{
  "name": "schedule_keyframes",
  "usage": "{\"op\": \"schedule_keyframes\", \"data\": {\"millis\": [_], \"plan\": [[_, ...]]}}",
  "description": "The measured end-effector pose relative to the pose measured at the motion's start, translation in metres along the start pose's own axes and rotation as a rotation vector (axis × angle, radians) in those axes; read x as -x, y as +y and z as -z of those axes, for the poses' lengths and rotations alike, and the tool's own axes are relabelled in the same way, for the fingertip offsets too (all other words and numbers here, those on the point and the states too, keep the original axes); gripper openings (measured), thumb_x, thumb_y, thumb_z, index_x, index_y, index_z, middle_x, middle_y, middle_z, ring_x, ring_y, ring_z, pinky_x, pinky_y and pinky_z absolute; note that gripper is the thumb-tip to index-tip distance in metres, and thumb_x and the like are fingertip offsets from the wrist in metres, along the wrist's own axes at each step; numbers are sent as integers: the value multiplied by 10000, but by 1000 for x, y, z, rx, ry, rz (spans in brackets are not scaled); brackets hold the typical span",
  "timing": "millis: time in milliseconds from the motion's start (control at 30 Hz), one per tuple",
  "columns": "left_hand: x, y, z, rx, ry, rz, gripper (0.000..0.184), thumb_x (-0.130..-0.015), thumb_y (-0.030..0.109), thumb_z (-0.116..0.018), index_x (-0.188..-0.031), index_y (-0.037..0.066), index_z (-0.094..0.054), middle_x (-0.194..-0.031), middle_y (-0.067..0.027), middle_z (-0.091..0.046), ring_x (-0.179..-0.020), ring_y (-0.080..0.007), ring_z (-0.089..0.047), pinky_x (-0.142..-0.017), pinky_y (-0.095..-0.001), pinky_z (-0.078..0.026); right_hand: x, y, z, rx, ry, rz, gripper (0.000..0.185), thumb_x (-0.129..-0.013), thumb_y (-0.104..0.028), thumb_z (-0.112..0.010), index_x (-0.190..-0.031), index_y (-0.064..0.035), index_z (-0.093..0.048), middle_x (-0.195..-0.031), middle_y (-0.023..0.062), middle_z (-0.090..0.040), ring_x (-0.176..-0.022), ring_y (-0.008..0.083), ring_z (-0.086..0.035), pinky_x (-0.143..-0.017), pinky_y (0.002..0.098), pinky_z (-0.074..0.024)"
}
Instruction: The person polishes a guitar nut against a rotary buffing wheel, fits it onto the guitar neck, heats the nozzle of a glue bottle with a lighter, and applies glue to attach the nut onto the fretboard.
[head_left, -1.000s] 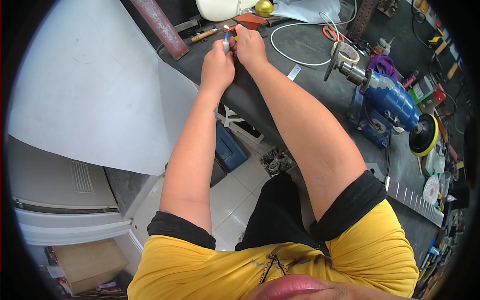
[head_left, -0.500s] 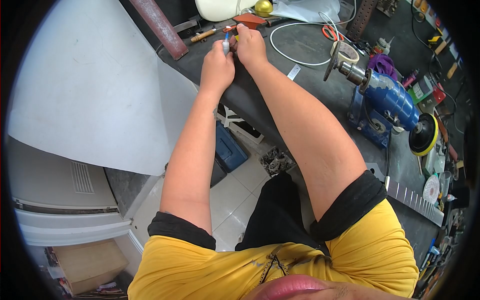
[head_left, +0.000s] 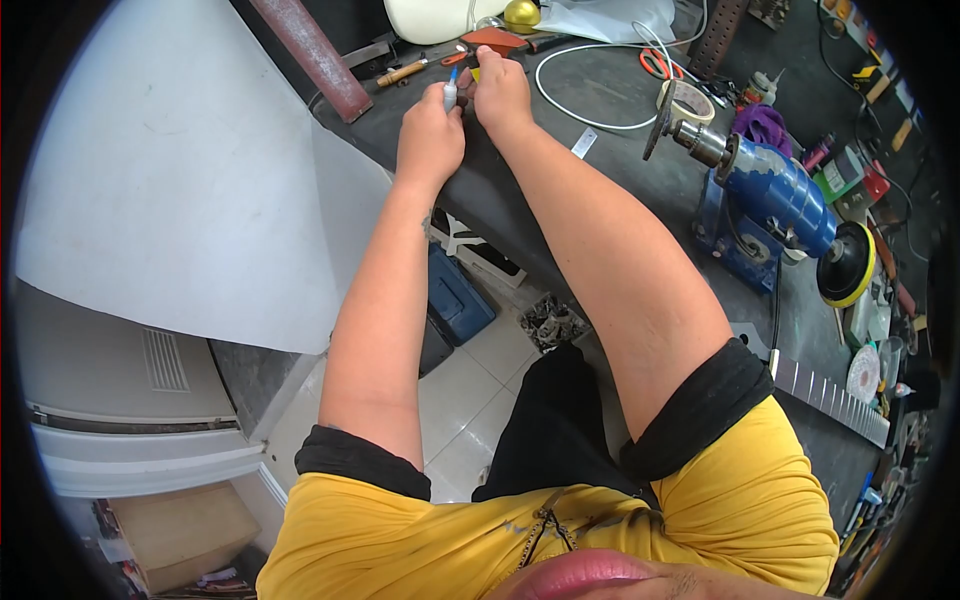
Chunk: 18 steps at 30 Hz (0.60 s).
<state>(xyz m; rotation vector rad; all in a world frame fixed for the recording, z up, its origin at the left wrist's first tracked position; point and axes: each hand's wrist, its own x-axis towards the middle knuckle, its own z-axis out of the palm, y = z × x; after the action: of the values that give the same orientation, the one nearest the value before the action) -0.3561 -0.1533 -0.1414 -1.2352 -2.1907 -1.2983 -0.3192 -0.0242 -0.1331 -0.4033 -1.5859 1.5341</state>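
Above the dark workbench (head_left: 610, 95), my left hand (head_left: 428, 140) is closed around a small whitish bottle (head_left: 450, 98) with a thin blue tip pointing up. Close beside it, my right hand (head_left: 503, 98) is closed with thumb and fingers bent. A bit of something yellow (head_left: 476, 74) shows at its fingertips; what it grips is mostly hidden. Something dark lies between the two hands, too small to name. Just beyond my right fingertips is an orange-brown flat piece (head_left: 495, 40), and a wooden-handled tool (head_left: 405, 72) lies to the left.
On the right stands a blue bench motor (head_left: 780, 195) with a disc and a black-yellow pad. A masking tape roll (head_left: 690, 103), orange-handled scissors (head_left: 655, 65), a white cable (head_left: 545, 90) and a fretted neck (head_left: 830, 400) lie on the bench. A white sheet (head_left: 180, 170) hangs left.
Both hands keep their hold and stay almost in place. The whole view has shifted very slightly; my left hand sits a touch further left.
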Motion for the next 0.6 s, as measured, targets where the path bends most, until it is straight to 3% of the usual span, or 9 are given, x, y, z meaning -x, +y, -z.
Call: {"op": "schedule_keyframes", "data": {"millis": [33,133,433,533,600], "plan": [[0,1,1,5,0,7,257,-984,73,-705,-1230,2,-677,-1092,-285,-763,-1069,-504,-718,-920,-562,-560,1,-3,0,-19,2,-11,605,-1107,-408,-477,-775,37,-719,-713,116,-699,-645,202,-616,-641,376,-493],[0,2,2,-13,-8,0,257,-983,65,-705,-1230,3,-679,-1081,-272,-770,-1064,-495,-723,-917,-553,-564,-4,2,-1,0,34,-35,635,-1085,-426,-468,-767,38,-764,-699,160,-718,-698,314,-695,-750,466,-540],[-1,0,2,9,-60,-10,338,-992,52,-668,-1326,7,-676,-1101,-285,-770,-1071,-481,-739,-939,-509,-565,-4,0,1,-70,54,-99,648,-1105,-420,-446,-748,26,-750,-665,136,-692,-649,277,-671,-702,446,-528],[-2,-1,2,-39,-83,-11,348,-1013,50,-649,-1357,-5,-664,-1103,-246,-794,-1024,-401,-788,-914,-462,-600,-7,7,0,-70,61,-46,681,-1122,-450,-435,-737,18,-743,-639,118,-676,-624,253,-657,-656,438,-516],[-4,-8,-2,119,-34,76,346,-1019,63,-640,-1358,1,-663,-1078,-216,-802,-996,-386,-794,-901,-475,-606,-11,10,-3,-139,94,-74,700,-1133,-470,-428,-728,10,-736,-626,109,-666,-620,238,-652,-639,427,-507]]}}
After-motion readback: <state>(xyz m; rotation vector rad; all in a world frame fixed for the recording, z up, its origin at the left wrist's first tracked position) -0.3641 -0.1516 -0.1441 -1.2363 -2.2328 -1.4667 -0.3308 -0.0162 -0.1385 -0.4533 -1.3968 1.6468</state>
